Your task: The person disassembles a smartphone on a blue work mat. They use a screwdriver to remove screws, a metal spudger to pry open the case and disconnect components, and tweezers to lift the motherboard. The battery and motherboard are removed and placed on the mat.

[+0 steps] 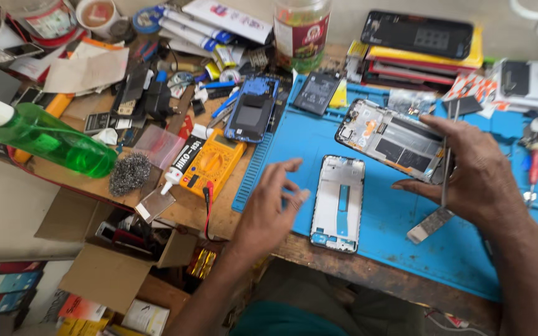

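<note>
White phone frame (338, 203): lying flat on the blue mat (393, 230), long axis running away from the person, just right of the left hand (268, 211), whose grip is hovering open and empty. Right hand (476, 172) is pinching tweezers (446, 155) beside the opened phone (390, 140).

Both forearms are bare from the elbow down, with no sleeve, watch, bracelet or glove in view. The left hand (268, 214) and the right hand (477, 171) carry no rings that can be made out, and the fingernails look short and plain. Low in the view, between the arms, shows a teal garment over the lap, with grey-brown cloth just above it; its cut cannot be told.
</note>
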